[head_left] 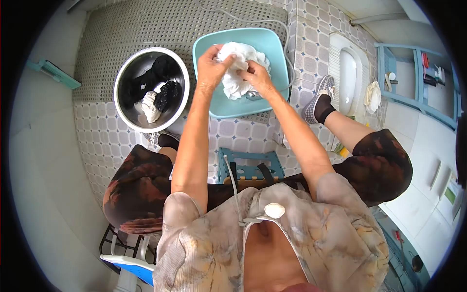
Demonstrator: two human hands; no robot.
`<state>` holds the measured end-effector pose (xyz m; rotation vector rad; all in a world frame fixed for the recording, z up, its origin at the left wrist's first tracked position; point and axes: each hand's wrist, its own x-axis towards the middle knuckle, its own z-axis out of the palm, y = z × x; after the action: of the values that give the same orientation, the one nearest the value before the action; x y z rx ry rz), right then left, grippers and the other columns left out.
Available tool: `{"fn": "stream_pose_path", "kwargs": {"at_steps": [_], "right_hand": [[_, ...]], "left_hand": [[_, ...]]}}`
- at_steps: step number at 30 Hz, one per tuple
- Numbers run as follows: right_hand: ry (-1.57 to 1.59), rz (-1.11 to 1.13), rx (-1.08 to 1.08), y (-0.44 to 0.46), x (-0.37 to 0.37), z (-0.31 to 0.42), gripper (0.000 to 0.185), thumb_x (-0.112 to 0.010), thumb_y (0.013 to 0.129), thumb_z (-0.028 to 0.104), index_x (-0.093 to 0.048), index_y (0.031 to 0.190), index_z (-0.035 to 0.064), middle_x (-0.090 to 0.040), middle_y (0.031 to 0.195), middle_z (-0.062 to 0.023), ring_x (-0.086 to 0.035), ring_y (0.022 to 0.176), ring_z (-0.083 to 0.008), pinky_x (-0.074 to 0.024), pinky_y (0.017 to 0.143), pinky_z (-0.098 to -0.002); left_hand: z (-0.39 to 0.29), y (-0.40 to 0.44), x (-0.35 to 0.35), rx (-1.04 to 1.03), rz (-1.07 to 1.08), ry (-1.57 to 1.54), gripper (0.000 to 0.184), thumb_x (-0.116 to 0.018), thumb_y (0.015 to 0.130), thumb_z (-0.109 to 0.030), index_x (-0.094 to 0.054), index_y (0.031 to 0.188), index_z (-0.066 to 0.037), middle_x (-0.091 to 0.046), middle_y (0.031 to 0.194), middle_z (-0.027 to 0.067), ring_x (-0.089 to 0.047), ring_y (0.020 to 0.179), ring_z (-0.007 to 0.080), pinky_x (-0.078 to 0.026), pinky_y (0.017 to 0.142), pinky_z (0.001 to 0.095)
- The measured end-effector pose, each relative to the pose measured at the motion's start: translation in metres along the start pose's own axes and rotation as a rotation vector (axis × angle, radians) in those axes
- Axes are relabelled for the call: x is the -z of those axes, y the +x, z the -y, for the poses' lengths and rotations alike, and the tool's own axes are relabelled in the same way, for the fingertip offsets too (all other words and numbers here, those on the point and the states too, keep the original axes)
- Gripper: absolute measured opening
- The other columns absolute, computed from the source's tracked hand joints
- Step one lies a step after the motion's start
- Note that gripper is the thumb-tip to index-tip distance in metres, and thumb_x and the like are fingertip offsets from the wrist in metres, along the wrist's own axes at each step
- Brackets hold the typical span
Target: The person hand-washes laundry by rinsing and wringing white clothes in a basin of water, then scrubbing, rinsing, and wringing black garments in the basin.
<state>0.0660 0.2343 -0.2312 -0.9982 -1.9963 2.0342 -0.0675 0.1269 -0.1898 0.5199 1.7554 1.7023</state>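
Note:
A bundle of wet white cloth (238, 87) lies in the light blue basin (277, 44), partly raised by both hands. My left hand (212, 68) holds the cloth's upper left side, with the thumb on top and the fingers behind. On the right side, my right hand (258, 78) pinches the cloth between thumb and fingers. Beside the lower edge of the cloth, a shower head (253, 96) lies in the basin. To the left stands a steel bowl (121, 104) with black cloth (163, 68) and a twisted whitish cloth (150, 107) inside.
A grey hose (287, 29) curves behind the basin. A squat toilet (348, 80) is set in the floor at the right, near a blue shelf (413, 48). A perforated grey mat (112, 39) lies behind the bowl. Below the basin stands a blue folding stool (250, 158).

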Motion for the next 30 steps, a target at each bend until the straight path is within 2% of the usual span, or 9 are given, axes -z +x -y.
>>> {"fn": "stream_pose_path", "kwargs": {"at_steps": [2, 6, 7, 10, 14, 16, 19, 23, 30], "right_hand": [[0.093, 0.054, 0.042, -0.01, 0.016, 0.018, 0.033, -0.068, 0.079, 0.018, -0.062, 0.106, -0.0001, -0.062, 0.087, -0.0021, -0.058, 0.076, -0.0119, -0.0466, 0.07, -0.0267], [0.571, 0.014, -0.059, -0.026, 0.043, 0.041, 0.019, -0.063, 0.083, 0.008, -0.061, 0.102, 0.0033, -0.058, 0.084, -0.0004, -0.054, 0.075, -0.0088, -0.0457, 0.068, -0.0231], [0.708, 0.114, -0.058, -0.025, 0.055, 0.043, 0.013, -0.06, 0.084, 0.004, -0.06, 0.098, 0.0049, -0.055, 0.078, 0.0008, -0.05, 0.066, -0.0073, -0.0421, 0.054, -0.0199], [0.902, 0.014, 0.014, -0.028, 0.071, 0.062, 0.01, -0.059, 0.084, 0.002, -0.059, 0.093, 0.0054, -0.051, 0.074, 0.0023, -0.046, 0.061, -0.0061, -0.0356, 0.044, -0.0189], [0.448, -0.175, 0.065, -0.032, 0.076, 0.071, 0.013, -0.063, 0.083, 0.007, -0.062, 0.095, 0.0036, -0.056, 0.075, 0.0002, -0.051, 0.063, -0.0063, -0.0406, 0.049, -0.022], [0.178, -0.14, 0.006, -0.036, 0.073, 0.058, 0.027, -0.065, 0.081, 0.011, -0.062, 0.107, 0.0013, -0.061, 0.084, -0.0032, -0.056, 0.072, -0.0096, -0.0453, 0.056, -0.0231], [-0.038, -0.046, -0.123, -0.035, 0.055, 0.024, 0.046, -0.068, 0.08, 0.015, -0.057, 0.123, 0.0015, -0.064, 0.106, -0.0079, -0.06, 0.087, -0.0151, -0.0498, 0.069, -0.0267], [-0.152, -0.119, 0.185, -0.034, 0.02, -0.005, 0.065, -0.073, 0.071, 0.024, -0.051, 0.129, 0.0047, -0.062, 0.117, -0.0134, -0.06, 0.102, -0.0233, -0.047, 0.088, -0.0336], [-0.144, -0.045, 0.174, -0.038, 0.025, -0.003, 0.043, -0.07, 0.074, 0.023, -0.063, 0.11, 0.0009, -0.068, 0.097, -0.0107, -0.064, 0.089, -0.0206, -0.0488, 0.078, -0.0334]], "left_hand": [[-0.015, 0.007, 0.01, 0.069, 0.031, 0.065, 0.04, -0.074, 0.077, -0.021, -0.066, 0.108, 0.003, -0.068, 0.084, 0.0054, -0.061, 0.075, 0.0103, -0.049, 0.07, 0.0245], [-0.031, 0.015, 0.024, 0.061, -0.017, 0.54, 0.044, -0.072, 0.075, -0.037, -0.07, 0.106, -0.005, -0.068, 0.076, 0.0109, -0.064, 0.069, 0.0187, -0.05, 0.068, 0.0317], [-0.043, 0.012, 0.024, 0.038, -0.036, 0.619, 0.041, -0.071, 0.075, -0.038, -0.072, 0.101, -0.006, -0.068, 0.075, 0.0134, -0.066, 0.07, 0.0237, -0.051, 0.07, 0.0341], [-0.05, 0.018, 0.031, 0.015, -0.049, 0.676, 0.041, -0.07, 0.077, -0.035, -0.071, 0.101, -0.003, -0.067, 0.072, 0.0075, -0.062, 0.063, 0.0142, -0.049, 0.063, 0.0289], [-0.068, 0.007, 0.025, 0.014, 0.006, 0.675, 0.038, -0.068, 0.076, -0.034, -0.072, 0.096, -0.002, -0.069, 0.075, 0.011, -0.065, 0.068, 0.0184, -0.051, 0.067, 0.0306], [-0.074, 0.003, 0.019, -0.034, 0.015, 0.678, 0.037, -0.068, 0.075, -0.036, -0.073, 0.093, -0.004, -0.069, 0.075, 0.0145, -0.068, 0.071, 0.0253, -0.052, 0.07, 0.0344], [-0.098, -0.009, 0.006, -0.06, 0.087, 0.647, 0.037, -0.067, 0.076, -0.036, -0.073, 0.093, -0.004, -0.069, 0.075, 0.0143, -0.067, 0.07, 0.0257, -0.052, 0.07, 0.0344], [-0.133, -0.023, -0.007, -0.172, 0.202, 0.706, 0.036, -0.066, 0.077, -0.035, -0.073, 0.094, -0.004, -0.069, 0.076, 0.0138, -0.067, 0.07, 0.0257, -0.052, 0.069, 0.0342], [-0.153, -0.027, -0.006, -0.22, 0.236, 0.586, 0.035, -0.067, 0.078, -0.032, -0.072, 0.097, -0.002, -0.07, 0.08, 0.0143, -0.067, 0.073, 0.0225, -0.052, 0.069, 0.0323]]}}
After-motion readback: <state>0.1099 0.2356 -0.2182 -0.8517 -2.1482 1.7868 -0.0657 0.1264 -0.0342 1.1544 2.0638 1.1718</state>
